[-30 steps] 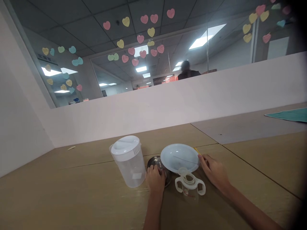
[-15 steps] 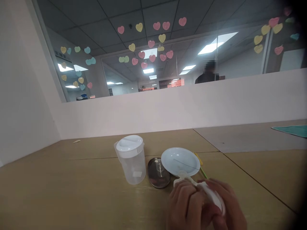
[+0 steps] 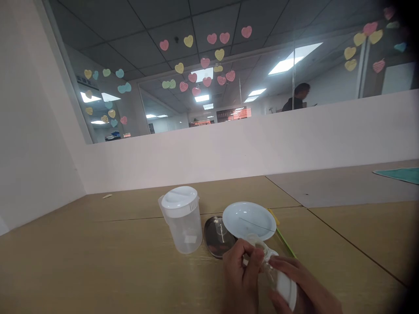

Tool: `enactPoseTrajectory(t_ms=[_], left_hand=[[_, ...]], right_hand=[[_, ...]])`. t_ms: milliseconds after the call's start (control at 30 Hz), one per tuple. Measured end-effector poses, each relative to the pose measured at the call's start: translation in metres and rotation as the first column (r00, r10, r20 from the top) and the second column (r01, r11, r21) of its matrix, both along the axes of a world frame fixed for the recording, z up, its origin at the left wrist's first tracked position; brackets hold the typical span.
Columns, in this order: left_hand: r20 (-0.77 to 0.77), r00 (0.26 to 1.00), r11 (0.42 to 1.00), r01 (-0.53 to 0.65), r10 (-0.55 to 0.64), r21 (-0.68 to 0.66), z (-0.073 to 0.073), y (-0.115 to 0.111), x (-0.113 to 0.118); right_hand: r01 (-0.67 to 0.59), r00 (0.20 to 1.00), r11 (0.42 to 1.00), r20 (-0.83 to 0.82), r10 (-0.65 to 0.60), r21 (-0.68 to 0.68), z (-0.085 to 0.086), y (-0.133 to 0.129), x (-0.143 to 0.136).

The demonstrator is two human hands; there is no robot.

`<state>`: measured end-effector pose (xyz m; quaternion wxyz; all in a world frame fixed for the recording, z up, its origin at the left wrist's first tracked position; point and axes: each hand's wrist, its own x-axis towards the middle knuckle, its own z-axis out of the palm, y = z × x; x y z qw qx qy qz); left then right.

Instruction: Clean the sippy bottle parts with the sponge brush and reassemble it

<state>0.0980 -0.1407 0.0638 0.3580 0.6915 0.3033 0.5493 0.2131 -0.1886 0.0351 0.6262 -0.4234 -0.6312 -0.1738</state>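
Observation:
A small clear and white plastic container (image 3: 284, 285) is held between my hands near the bottom of the view. My right hand (image 3: 307, 283) wraps round its white part. At its top end, my left hand (image 3: 242, 274) pinches with thumb and forefinger by a pale ring-like piece (image 3: 261, 247); how far that piece is joined to the container is unclear. Just beyond my fingers lies a white plate (image 3: 249, 220) with a thin dark line across it. A dark metallic oval tray (image 3: 218, 240) with a clear knob-like piece sits left of the plate, partly behind my left hand.
A translucent pitcher (image 3: 185, 231) with a white lid stands left of the tray. A yellow and green stick (image 3: 285, 241) lies right of the plate. A teal cloth (image 3: 401, 174) is at the far right. Behind the table (image 3: 98, 261), a person (image 3: 294, 99) shows through the window.
My left hand has opened out from its curl over the container and now pinches at its top end. More of the container and stick shows. The person behind the window has shifted right.

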Motion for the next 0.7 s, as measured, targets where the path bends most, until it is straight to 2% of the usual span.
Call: enactPoseTrajectory(t_ms=[100,167,200,300,367,400,467,533,633,667,700], left_hand=[[-0.065,0.998,0.989,-0.005,0.015,0.148,0.0,-0.004,-0.003],[-0.123,0.992,0.958,0.028,0.008,0.284,0.006,-0.003,-0.005],[-0.144,0.99,0.94,0.055,-0.006,0.337,0.011,0.0,-0.005],[-0.17,0.985,0.926,0.094,-0.033,0.365,0.025,0.022,-0.004],[-0.185,0.983,0.946,0.074,-0.016,0.314,0.025,0.042,-0.003],[-0.156,0.988,0.952,0.045,0.003,0.304,0.019,0.051,-0.004],[-0.089,0.994,0.967,-0.031,0.056,0.253,-0.002,0.066,-0.007],[-0.179,0.983,0.957,0.02,0.033,0.29,-0.031,0.074,-0.012],[-0.335,0.942,0.927,0.13,-0.005,0.352,-0.066,0.075,-0.014],[-0.377,0.926,0.93,0.152,-0.016,0.335,-0.073,0.075,-0.013],[-0.399,0.917,0.938,0.146,-0.008,0.314,-0.077,0.074,-0.011]], right_hand=[[0.04,0.965,0.984,0.248,-0.083,0.174,0.004,0.009,0.026],[0.073,0.908,0.957,0.378,-0.18,0.281,0.007,0.02,0.042],[0.055,0.888,0.951,0.421,-0.186,0.303,0.008,0.027,0.048],[0.072,0.921,0.971,0.357,-0.152,0.228,0.012,0.054,0.055],[0.077,0.963,0.991,0.25,-0.102,0.107,0.017,0.072,0.051],[0.062,0.983,0.996,0.172,-0.072,0.063,0.019,0.08,0.047],[-0.007,1.0,0.999,-0.016,0.006,-0.046,0.022,0.092,0.038],[-0.126,0.986,0.969,-0.138,0.097,-0.215,0.021,0.097,0.03],[-0.229,0.972,0.838,-0.066,0.227,-0.495,0.012,0.096,0.023],[-0.215,0.968,0.818,-0.006,0.251,-0.534,0.007,0.096,0.023],[-0.19,0.967,0.822,0.044,0.252,-0.537,0.002,0.096,0.024]])
